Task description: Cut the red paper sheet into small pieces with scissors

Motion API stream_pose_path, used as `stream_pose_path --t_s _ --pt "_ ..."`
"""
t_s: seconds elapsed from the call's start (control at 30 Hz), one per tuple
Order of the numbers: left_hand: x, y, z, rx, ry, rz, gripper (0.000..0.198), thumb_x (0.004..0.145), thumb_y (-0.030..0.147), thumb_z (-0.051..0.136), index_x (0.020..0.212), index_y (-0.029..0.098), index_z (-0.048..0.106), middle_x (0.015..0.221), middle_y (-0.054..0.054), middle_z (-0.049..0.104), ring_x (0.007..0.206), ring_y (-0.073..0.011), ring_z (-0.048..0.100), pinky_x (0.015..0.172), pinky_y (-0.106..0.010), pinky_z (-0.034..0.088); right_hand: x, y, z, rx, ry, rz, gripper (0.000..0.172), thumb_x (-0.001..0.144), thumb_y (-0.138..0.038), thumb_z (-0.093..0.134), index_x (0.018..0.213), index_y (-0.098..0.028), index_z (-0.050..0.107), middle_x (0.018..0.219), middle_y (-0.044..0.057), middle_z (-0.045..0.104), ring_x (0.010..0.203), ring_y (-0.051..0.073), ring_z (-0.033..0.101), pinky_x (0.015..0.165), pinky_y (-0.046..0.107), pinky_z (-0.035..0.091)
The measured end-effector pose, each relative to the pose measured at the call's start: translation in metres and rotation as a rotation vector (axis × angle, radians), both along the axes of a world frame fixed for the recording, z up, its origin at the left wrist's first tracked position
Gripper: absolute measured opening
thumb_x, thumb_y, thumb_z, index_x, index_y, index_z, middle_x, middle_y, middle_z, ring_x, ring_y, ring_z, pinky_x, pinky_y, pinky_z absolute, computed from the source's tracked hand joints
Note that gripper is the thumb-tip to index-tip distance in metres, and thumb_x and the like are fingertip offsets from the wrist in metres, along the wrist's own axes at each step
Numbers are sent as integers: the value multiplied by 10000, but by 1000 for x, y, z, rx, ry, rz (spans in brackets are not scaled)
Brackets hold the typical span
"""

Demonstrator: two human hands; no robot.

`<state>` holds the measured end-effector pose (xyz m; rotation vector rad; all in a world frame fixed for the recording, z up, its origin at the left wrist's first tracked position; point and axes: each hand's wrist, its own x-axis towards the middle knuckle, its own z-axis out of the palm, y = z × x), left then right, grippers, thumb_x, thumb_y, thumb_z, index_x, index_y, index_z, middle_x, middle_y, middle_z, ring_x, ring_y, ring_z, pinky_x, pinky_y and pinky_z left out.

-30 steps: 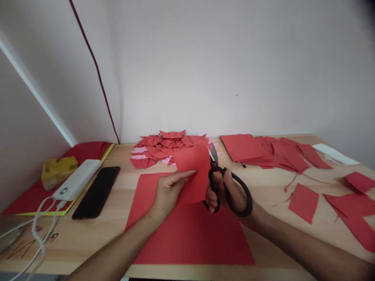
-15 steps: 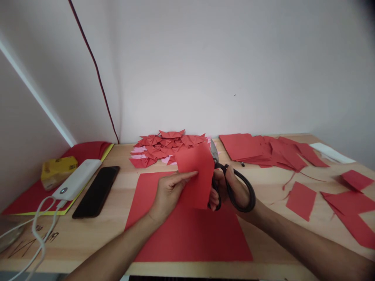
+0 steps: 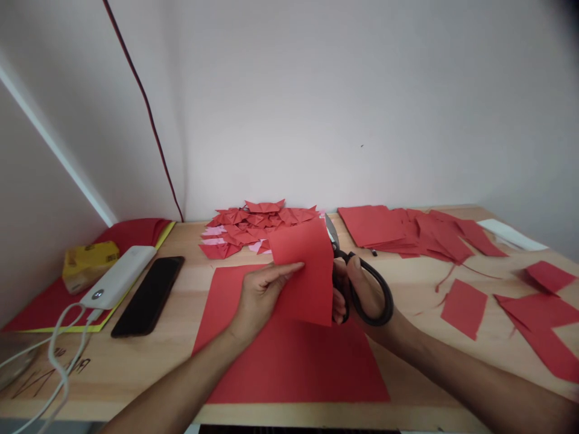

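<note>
Between the thumb and fingers of my left hand (image 3: 262,295) is a piece of red paper (image 3: 305,277), raised above the table. My right hand (image 3: 366,292) is closed round the black-handled scissors (image 3: 386,295), with fingers through the loops. The blades point up and away, close along the paper's right edge; the paper hides part of them. Underneath both hands a larger red sheet (image 3: 294,374) lies flat. Just behind the held paper is a pile of folded red and pink paper pieces (image 3: 265,226).
At left, a black phone (image 3: 147,295) lies beside a white power bank (image 3: 120,274) with a cable and a yellow packet (image 3: 90,262). Stacked red papers (image 3: 380,226) are at back right. Loose red pieces (image 3: 465,307) and a white sheet (image 3: 513,234) lie on the right.
The scissors' handles have closed somewhat and the right hand's fingers have shifted slightly. The held paper's lower right corner has swung a little to the right.
</note>
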<state>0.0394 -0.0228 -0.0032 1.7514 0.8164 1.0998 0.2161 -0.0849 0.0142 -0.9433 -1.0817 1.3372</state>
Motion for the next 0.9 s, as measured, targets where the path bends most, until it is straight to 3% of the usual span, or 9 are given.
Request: stream_pose_path --t_s 0.23,0.43,0.57,0.7,0.9 --pt "-2 1 3 22 -6 36 225 891 196 598 1027 253 768 1035 -34 764 924 -173 711 838 -264 556 6 0 2 -26 -42 -55 651 807 -803 394 542 -209 419 398 -60 377 302 65 350 318 197 308" --pt "-2 -1 6 74 32 27 249 903 164 564 1019 247 768 995 -38 771 875 -166 717 796 -261 565 18 3 5 15 -64 -200 570 863 -722 425 705 -192 562 406 -71 375 315 73 321 321 205 278" --pt "-3 -2 6 211 81 -21 274 920 158 534 1037 254 762 978 -43 771 856 -160 710 787 -262 562 39 12 12 91 -97 -314 514 849 -695 491 718 -205 567 486 -49 417 397 94 384 380 234 320" --pt "-4 -4 3 331 122 -69 298 946 185 491 1072 260 751 1026 -64 755 898 -171 706 785 -270 565 55 17 17 90 -333 -426 398 796 -600 642 734 -212 576 586 -14 529 508 129 494 490 276 413" --pt "-4 -5 1 361 148 -72 304 947 160 477 1071 211 750 1035 -99 744 916 -181 705 773 -264 557 49 12 22 7 -484 -468 369 663 -495 778 791 -218 571 642 -21 560 572 147 518 528 282 430"
